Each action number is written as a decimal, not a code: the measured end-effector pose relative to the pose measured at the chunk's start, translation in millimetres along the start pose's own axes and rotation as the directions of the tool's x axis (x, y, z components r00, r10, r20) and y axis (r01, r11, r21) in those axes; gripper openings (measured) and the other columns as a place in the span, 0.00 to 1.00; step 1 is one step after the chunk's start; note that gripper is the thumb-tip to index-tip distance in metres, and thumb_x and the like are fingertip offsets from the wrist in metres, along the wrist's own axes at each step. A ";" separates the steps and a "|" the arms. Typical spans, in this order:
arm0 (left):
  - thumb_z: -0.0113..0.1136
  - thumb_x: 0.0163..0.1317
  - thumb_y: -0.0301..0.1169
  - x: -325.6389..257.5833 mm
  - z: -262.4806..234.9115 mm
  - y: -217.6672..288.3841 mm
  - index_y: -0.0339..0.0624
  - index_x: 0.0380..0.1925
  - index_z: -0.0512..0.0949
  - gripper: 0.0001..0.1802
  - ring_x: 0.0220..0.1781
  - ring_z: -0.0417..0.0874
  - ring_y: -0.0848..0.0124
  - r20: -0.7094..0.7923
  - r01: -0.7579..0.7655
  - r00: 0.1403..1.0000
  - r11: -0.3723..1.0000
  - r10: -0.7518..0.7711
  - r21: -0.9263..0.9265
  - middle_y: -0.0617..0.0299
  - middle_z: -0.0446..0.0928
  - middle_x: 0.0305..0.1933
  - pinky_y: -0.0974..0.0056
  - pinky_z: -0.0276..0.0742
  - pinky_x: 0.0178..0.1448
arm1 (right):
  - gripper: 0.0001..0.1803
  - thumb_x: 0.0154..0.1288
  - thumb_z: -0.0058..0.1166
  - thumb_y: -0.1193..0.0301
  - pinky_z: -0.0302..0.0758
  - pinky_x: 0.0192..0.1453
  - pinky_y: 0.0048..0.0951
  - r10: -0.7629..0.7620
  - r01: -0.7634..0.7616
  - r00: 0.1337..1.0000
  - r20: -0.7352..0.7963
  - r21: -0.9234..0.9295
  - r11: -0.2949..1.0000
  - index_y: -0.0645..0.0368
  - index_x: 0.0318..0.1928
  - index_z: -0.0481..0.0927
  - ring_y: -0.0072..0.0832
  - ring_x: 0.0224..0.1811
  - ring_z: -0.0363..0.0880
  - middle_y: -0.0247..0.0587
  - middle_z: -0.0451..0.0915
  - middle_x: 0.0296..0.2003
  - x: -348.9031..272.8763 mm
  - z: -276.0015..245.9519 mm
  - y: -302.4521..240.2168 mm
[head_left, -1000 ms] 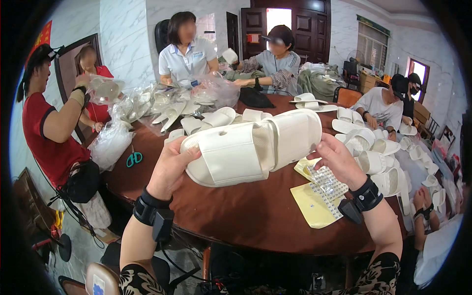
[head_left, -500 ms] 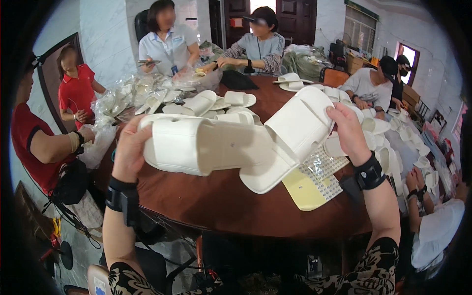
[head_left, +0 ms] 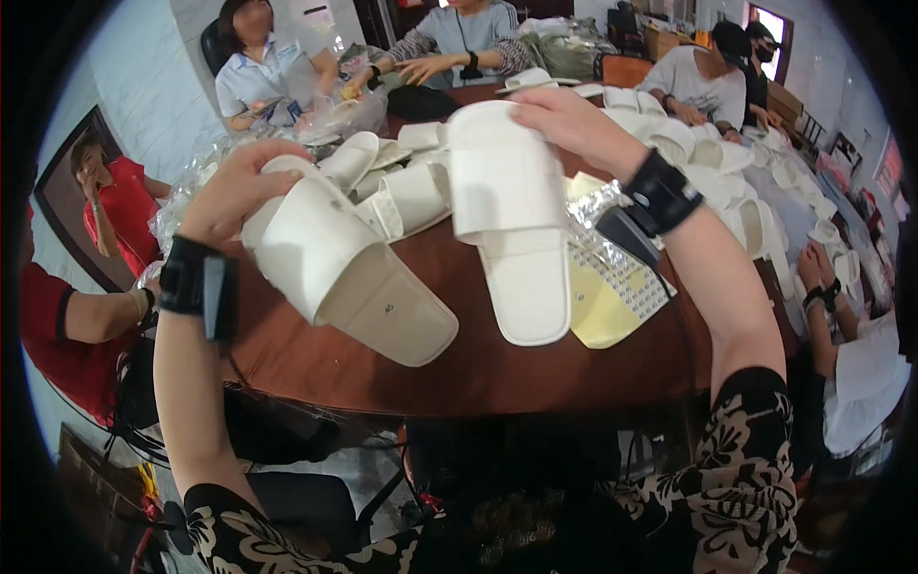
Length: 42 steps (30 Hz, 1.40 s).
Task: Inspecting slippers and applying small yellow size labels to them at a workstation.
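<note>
My left hand (head_left: 244,187) grips a white slipper (head_left: 320,244) by its toe end; the heel end slants down to the right, and a small sticker marks its insole. Another white slipper (head_left: 507,177) hangs almost upright from my right hand (head_left: 569,120), which pinches it at the toe. The two slippers are apart, both above the brown table (head_left: 402,383). Under my right wrist lies a yellow-backed sheet of small stickers (head_left: 607,301), with crinkled clear plastic on it. Both wrists wear black straps.
More white slippers (head_left: 411,196) lie just beyond my hands, and a long heap of slippers (head_left: 717,153) runs down the right side. Clear plastic bags (head_left: 196,182) are piled at the left. Several people sit or stand around the table, some close on either side.
The slippers have swung from crossing each other to hanging separately, heels toward me. My right hand has moved left and up; my left hand has moved slightly up. The view has tilted downward.
</note>
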<state>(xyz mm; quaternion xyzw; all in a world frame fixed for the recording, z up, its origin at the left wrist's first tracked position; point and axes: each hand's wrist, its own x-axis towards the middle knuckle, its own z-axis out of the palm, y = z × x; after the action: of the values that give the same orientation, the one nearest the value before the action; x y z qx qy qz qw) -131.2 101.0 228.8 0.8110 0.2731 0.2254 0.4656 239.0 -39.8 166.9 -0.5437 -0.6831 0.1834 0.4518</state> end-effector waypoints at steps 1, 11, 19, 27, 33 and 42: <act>0.61 0.54 0.27 12.9 6.3 -3.6 0.37 0.45 0.76 0.17 0.39 0.80 0.75 -0.035 -0.066 0.996 0.971 0.076 0.230 0.62 0.79 0.40 0.70 0.76 0.45 | 0.15 0.66 0.49 0.67 0.70 0.44 0.22 -0.105 0.103 0.988 -0.109 -0.026 0.994 0.66 0.46 0.78 0.18 0.39 0.73 0.32 0.79 0.37 11.7 14.9 5.9; 0.59 0.57 0.28 63.8 72.5 -113.0 0.39 0.45 0.79 0.15 0.51 0.78 0.57 -0.133 -0.336 0.800 0.621 0.585 0.708 0.51 0.78 0.48 0.59 0.71 0.58 | 0.15 0.61 0.54 0.72 0.74 0.46 0.28 -0.026 -0.007 0.986 -0.167 -0.196 0.981 0.65 0.48 0.75 0.24 0.40 0.76 0.39 0.78 0.38 -7.7 58.9 59.7; 0.52 0.62 0.49 21.5 105.0 -120.7 0.45 0.50 0.77 0.23 0.55 0.75 0.49 -0.252 0.067 0.947 0.645 0.200 0.762 0.47 0.76 0.52 0.46 0.68 0.55 | 0.25 0.58 0.56 0.68 0.74 0.51 0.36 0.212 -0.202 0.977 0.006 -0.280 0.938 0.67 0.54 0.70 0.43 0.46 0.78 0.56 0.78 0.44 -50.4 68.5 57.3; 0.50 0.63 0.54 2.7 115.9 -109.2 0.49 0.51 0.77 0.26 0.56 0.72 0.47 -0.203 0.111 0.976 0.632 0.075 0.767 0.50 0.73 0.53 0.43 0.64 0.57 | 0.29 0.63 0.52 0.60 0.74 0.46 0.32 0.263 -0.250 0.957 0.123 -0.117 0.961 0.66 0.59 0.67 0.35 0.41 0.79 0.51 0.80 0.39 -46.8 77.5 67.3; 0.54 0.60 0.52 4.0 145.3 -99.5 0.52 0.45 0.79 0.21 0.53 0.73 0.49 0.038 -0.155 0.985 0.760 0.169 0.631 0.58 0.76 0.50 0.48 0.63 0.59 | 0.28 0.63 0.52 0.60 0.74 0.47 0.33 0.232 -0.223 0.940 0.249 -0.064 0.973 0.65 0.58 0.68 0.36 0.42 0.79 0.51 0.80 0.40 -50.3 99.2 56.4; 0.54 0.59 0.57 5.0 152.1 -96.0 0.54 0.58 0.73 0.31 0.63 0.68 0.51 0.163 -0.292 0.956 0.737 0.244 0.609 0.53 0.66 0.64 0.43 0.58 0.64 | 0.25 0.62 0.52 0.67 0.72 0.44 0.33 -0.015 0.054 0.981 0.195 -0.195 0.979 0.66 0.58 0.68 0.35 0.39 0.75 0.48 0.74 0.38 -70.8 104.8 33.3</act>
<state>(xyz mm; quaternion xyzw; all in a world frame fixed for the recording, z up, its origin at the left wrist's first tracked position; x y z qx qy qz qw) -55.6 48.2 74.3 0.9576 0.1958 0.1569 0.1412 172.7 -67.5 57.7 -0.5539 -0.7479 0.1580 0.3299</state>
